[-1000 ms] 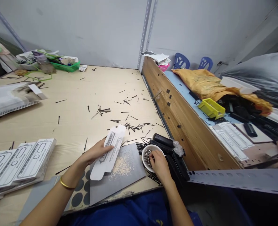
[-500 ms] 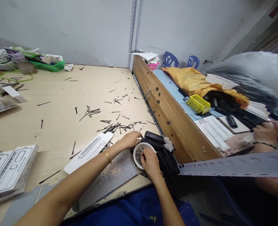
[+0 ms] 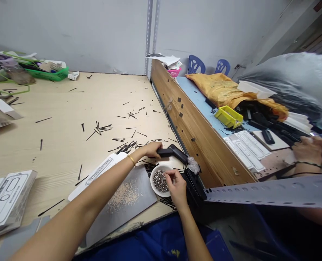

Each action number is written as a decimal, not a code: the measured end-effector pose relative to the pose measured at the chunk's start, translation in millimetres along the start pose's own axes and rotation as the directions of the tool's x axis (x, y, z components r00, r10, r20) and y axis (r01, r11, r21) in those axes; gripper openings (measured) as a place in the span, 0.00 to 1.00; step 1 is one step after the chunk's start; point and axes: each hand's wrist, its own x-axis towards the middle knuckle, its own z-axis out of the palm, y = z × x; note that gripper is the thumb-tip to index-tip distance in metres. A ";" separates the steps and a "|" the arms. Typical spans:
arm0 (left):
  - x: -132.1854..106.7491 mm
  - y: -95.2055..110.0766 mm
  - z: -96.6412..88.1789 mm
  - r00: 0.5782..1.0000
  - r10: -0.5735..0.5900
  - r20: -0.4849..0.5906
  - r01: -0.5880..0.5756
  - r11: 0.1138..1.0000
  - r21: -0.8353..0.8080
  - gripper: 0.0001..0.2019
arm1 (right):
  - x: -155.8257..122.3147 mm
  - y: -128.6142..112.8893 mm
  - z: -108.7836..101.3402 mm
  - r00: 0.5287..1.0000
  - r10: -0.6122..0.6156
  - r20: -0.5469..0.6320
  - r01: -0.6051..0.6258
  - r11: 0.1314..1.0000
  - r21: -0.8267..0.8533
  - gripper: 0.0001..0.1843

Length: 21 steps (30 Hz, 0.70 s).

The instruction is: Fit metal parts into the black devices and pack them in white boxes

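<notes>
My left hand (image 3: 153, 149) is closed around the end of a long black plastic part (image 3: 165, 152), which extends to the right from my fingers. Behind it lies a similar black part (image 3: 179, 154). At the rim of a white bowl (image 3: 153, 188) my right hand (image 3: 177, 186) has thumb and forefinger pinched together; anything between the fingertips is too small to make out. Small shiny metal pieces, like screws or pins, (image 3: 159, 180) fill the bowl. More black parts (image 3: 195, 185) lie right of my right hand.
Thin black sticks (image 3: 126, 148) are scattered over the table. A grey board (image 3: 144, 195) bears small pale bits. Printed boxes (image 3: 11, 195) sit at the left. A wooden divider (image 3: 201, 145) separates the neighbouring bench, where a co-worker's hands (image 3: 310, 150) and a yellow bin (image 3: 228, 116) show.
My left hand now has the black part raised from beside the bowl and pulled slightly left. My right fingers have lifted from among the metal pieces into a pinch. The view has shifted slightly.
</notes>
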 end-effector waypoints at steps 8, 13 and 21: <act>-128.9 12.7 12.3 0.875 -0.361 -0.322 -0.157 0.418 -0.895 0.37 | -5.3 -23.8 29.1 0.947 0.303 0.107 -0.306 0.749 0.589 0.19; -159.1 34.3 27.0 0.716 -0.681 -0.154 -0.334 -0.139 -0.932 0.06 | -16.4 -40.5 55.4 0.962 0.257 0.091 -0.266 0.812 0.520 0.17; -172.7 36.3 33.5 0.683 -0.725 -0.091 -0.407 -0.274 -0.871 0.08 | -33.4 -50.6 70.7 0.977 -0.184 -0.104 0.193 0.978 0.080 0.08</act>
